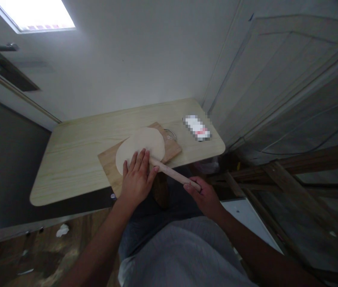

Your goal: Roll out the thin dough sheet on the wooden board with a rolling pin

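Observation:
A flat, pale sheet of rolled dough (143, 140) lies on a wooden cutting board (111, 159), covering much of it. My left hand (137, 175) rests on the dough's near edge with its fingers stretched out, and its thumb is beside the far end of a wooden rolling pin (171, 171). My right hand (202, 195) is wrapped round the pin's other end, off the table's front edge. The pin slants from the dough down to the right. Whether my left thumb touches the pin, I cannot tell.
Beneath the board is a light wooden table (73, 155) with rounded corners. A metal ring handle (171, 133) sits at the board's far right corner. Farther right lies a blurred-out white object (197, 127). A white wall is behind; crumpled white paper (62, 230) is on the floor.

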The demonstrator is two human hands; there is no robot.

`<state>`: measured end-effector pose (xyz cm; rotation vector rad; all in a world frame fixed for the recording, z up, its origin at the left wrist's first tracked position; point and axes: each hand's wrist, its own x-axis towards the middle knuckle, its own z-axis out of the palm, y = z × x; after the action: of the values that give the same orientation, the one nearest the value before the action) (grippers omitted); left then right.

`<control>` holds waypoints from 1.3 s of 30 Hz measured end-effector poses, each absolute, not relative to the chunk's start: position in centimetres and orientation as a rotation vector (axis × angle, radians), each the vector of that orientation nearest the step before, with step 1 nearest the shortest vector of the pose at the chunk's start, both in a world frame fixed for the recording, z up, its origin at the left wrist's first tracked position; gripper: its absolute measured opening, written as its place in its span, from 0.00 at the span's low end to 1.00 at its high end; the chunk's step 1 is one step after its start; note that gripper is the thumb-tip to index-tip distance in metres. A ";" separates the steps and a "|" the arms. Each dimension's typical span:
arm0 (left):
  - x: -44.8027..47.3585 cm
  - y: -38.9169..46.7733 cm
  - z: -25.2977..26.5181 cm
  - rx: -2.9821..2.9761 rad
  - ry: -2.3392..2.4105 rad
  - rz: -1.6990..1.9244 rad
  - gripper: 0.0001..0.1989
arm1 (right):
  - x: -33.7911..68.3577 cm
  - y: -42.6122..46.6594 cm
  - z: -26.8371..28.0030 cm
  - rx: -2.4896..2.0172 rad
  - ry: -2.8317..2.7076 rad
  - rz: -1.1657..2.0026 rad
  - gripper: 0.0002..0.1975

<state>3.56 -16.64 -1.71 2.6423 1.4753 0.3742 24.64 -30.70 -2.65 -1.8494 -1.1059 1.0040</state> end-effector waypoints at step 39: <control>12.7 -5.7 -0.3 2.647 1.459 0.441 0.24 | 27.0 -29.6 -4.3 -1.762 -0.910 0.927 0.26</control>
<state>12.65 -5.68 -0.29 2.6473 1.4594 0.4413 26.98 -29.58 -4.26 -1.7622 -0.9104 0.9267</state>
